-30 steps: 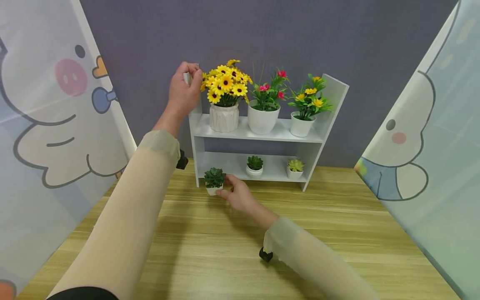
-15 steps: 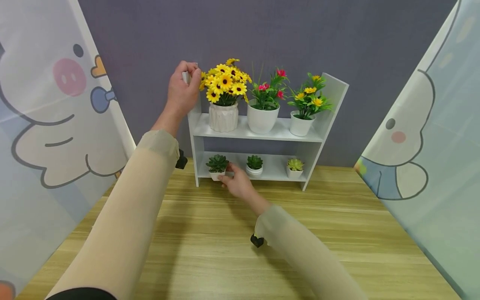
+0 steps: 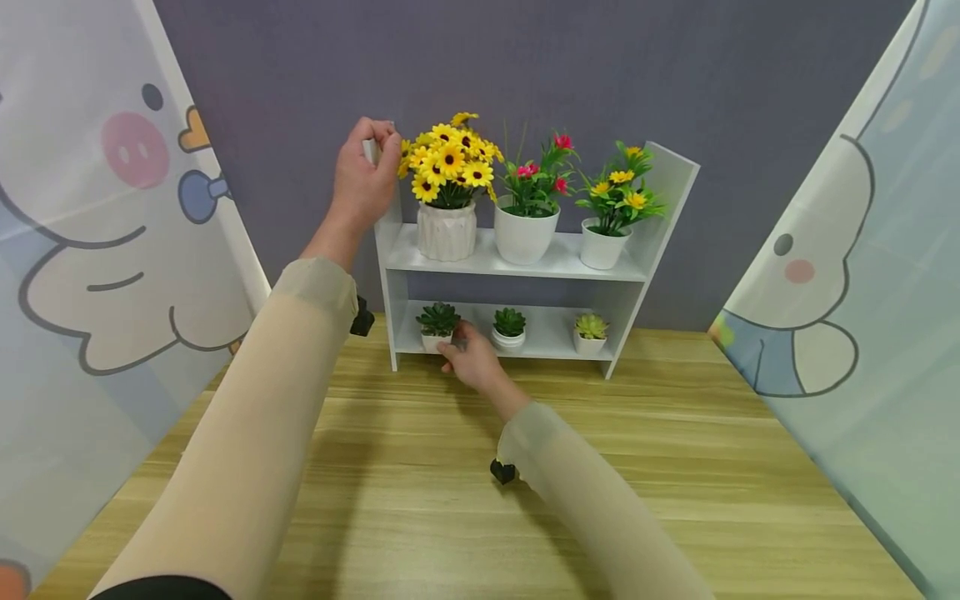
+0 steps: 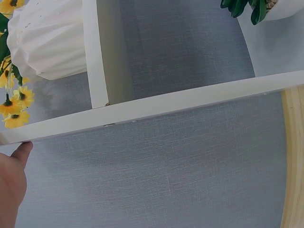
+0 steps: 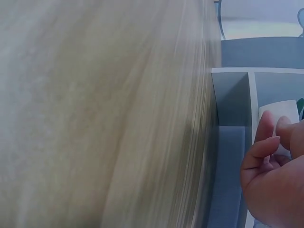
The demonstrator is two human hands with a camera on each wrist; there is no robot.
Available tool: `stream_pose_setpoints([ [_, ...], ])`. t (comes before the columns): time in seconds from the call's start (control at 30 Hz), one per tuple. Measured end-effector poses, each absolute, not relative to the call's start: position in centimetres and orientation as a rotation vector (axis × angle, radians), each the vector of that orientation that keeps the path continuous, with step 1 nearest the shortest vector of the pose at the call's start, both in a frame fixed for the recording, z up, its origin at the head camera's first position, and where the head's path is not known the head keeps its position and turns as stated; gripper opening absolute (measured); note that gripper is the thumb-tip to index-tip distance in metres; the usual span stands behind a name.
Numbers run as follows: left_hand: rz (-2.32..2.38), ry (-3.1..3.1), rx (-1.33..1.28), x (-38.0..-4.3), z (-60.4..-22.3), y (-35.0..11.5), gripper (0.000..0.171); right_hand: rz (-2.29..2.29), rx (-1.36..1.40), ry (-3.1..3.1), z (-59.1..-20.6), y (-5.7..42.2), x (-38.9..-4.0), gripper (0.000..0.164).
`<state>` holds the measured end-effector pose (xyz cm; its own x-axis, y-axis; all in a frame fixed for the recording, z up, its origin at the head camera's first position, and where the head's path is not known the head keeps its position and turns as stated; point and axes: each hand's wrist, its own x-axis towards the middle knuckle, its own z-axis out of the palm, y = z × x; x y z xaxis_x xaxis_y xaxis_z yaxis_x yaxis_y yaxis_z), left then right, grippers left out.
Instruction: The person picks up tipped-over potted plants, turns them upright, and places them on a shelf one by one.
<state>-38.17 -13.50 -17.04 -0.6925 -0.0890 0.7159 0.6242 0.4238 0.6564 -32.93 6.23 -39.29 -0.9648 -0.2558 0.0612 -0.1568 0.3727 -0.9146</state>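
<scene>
My left hand (image 3: pixel 365 177) grips the top of the left side panel of a white two-tier shelf (image 3: pixel 525 268); in the left wrist view a finger (image 4: pixel 22 151) meets the panel's edge. On the lower tier, at its left end, stands a dark green succulent in a small white pot (image 3: pixel 437 333). My right hand (image 3: pixel 474 360) holds this pot from its right side, thumb at the front. The right wrist view shows the fingers (image 5: pixel 262 154) curled at the white pot (image 5: pixel 280 111).
A dark succulent (image 3: pixel 509 329) and a pale green one (image 3: pixel 591 333) stand farther right on the lower tier. Above are potted yellow daisies (image 3: pixel 447 229), red flowers (image 3: pixel 527 233) and yellow-orange flowers (image 3: pixel 602 247). A wooden table (image 3: pixel 405 483) carries the shelf before a grey wall (image 3: pixel 525 67).
My right hand has moved the potted succulent from in front of the shelf up and back onto the lower tier. The left hand has kept its grip on the side panel.
</scene>
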Motion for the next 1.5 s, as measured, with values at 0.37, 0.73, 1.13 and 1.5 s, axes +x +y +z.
stream_pose_setpoints([
  [0.37,-1.326,-1.967,-0.468,-38.1,-17.1,-13.7,0.017,-1.665,-0.365,2.545,-39.7,5.8,-33.3,0.061],
  [0.73,-1.302,-1.985,-0.44,-38.1,-17.1,-13.6,0.017,-1.723,-0.356,2.515,-39.8,5.7,-33.3,0.065],
  [1.13,-1.315,-1.985,-0.475,-38.3,-17.2,-13.2,0.018,-1.741,-0.371,2.497,-40.3,7.9,-31.2,0.068],
  [1.5,-1.358,-2.006,-0.474,-38.4,-16.8,-14.1,0.017,-1.693,-0.533,2.52,-39.4,10.8,-27.8,0.063],
])
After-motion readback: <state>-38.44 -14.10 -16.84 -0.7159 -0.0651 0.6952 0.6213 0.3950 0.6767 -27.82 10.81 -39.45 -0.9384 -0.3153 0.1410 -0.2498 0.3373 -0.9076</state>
